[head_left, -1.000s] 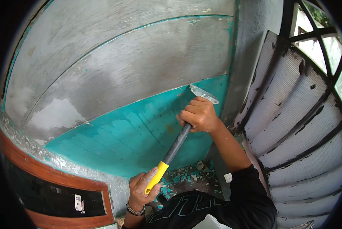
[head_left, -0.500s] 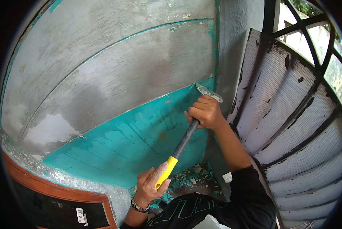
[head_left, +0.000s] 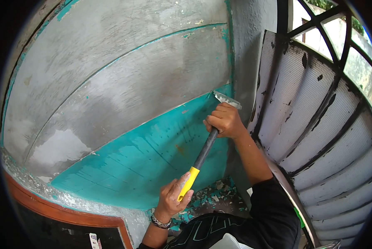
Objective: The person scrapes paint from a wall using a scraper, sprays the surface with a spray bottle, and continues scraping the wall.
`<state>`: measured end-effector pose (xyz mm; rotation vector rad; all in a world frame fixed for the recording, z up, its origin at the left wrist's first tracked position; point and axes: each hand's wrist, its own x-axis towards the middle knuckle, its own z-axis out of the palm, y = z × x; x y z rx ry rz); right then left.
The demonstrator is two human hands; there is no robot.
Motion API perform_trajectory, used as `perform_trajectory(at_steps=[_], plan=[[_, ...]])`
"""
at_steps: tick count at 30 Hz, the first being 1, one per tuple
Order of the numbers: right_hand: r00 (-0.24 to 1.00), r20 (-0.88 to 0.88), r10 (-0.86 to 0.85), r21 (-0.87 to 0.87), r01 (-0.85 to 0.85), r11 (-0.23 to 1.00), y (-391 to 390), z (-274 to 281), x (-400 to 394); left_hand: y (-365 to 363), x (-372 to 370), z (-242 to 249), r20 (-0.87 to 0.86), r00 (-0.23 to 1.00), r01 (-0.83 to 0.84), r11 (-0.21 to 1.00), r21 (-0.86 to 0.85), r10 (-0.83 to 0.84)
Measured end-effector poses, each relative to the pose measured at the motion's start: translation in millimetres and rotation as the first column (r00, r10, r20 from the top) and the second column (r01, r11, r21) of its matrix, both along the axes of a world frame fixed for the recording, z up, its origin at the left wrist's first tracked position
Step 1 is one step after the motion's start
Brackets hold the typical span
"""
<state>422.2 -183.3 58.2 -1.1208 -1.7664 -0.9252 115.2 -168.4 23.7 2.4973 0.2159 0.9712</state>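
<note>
A long-handled scraper (head_left: 205,150) slants across the view, its shaft dark and its end grip yellow. My left hand (head_left: 173,196) is wrapped round the yellow grip, low near my chest. Higher up, my right hand (head_left: 226,119) clasps the shaft just below the head. The scraper's wide metal blade (head_left: 227,100) meets the wall at the upper edge of the teal paint (head_left: 152,159), near the right corner. Above that edge the wall (head_left: 161,74) is scraped to bare grey, with thin teal lines left on it.
Paint flakes (head_left: 215,196) litter the floor below the wall. On the right stands a white ribbed metal gate (head_left: 318,124) with dark peeling streaks and an open grille on top. A brown wooden frame (head_left: 65,215) with a dark panel is at lower left.
My left hand and the yellow grip have shifted slightly right and up in view. The blade stays at nearly the same spot on the teal edge. The camera view has turned a little.
</note>
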Motion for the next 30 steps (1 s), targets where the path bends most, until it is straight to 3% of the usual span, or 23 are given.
perform_trajectory(at_steps=[8, 13, 17, 20, 22, 23, 25, 30], plan=[[0.999, -0.003, -0.048, -0.032, 0.048, 0.998, -1.9, -8.9, 2.6, -0.5, 4.4, -14.7, -0.056, 0.998, 0.015, 0.997, 0.072, -0.011], [0.984, -0.056, -0.169, 0.022, 0.171, 0.985, 7.0, -32.3, 8.4, 22.3, 10.0, -20.8, -0.204, 0.973, -0.127, 0.990, -0.059, 0.113], [0.976, -0.066, -0.206, -0.019, 0.205, 0.979, 4.5, -34.1, 8.8, 31.2, 16.7, -18.8, -0.104, 0.991, -0.090, 0.995, -0.043, 0.085], [0.980, -0.057, -0.189, -0.099, 0.183, 0.978, -0.5, -37.4, -9.3, 20.7, 11.4, 5.1, -0.224, 0.966, -0.139, 0.990, -0.032, 0.128], [0.986, -0.043, -0.163, -0.165, 0.154, 0.974, -5.3, -47.5, -23.6, 18.3, 4.1, 10.9, -0.514, 0.850, -0.243, 0.951, -0.189, 0.115], [0.991, -0.044, -0.129, -0.151, 0.121, 0.981, -5.4, -52.6, -27.2, 16.8, 1.8, 2.4, -0.515, 0.850, -0.236, 0.953, -0.188, 0.110], [0.996, -0.034, -0.085, -0.099, 0.082, 0.992, -6.0, -51.8, -29.5, 14.6, -6.1, -17.5, -0.367, 0.929, -0.182, 0.919, -0.349, 0.044], [0.989, -0.049, -0.137, -0.020, 0.136, 0.991, -9.6, -23.7, -18.5, 5.8, 9.9, -9.4, -0.230, 0.973, -0.105, 0.936, -0.335, 0.027]])
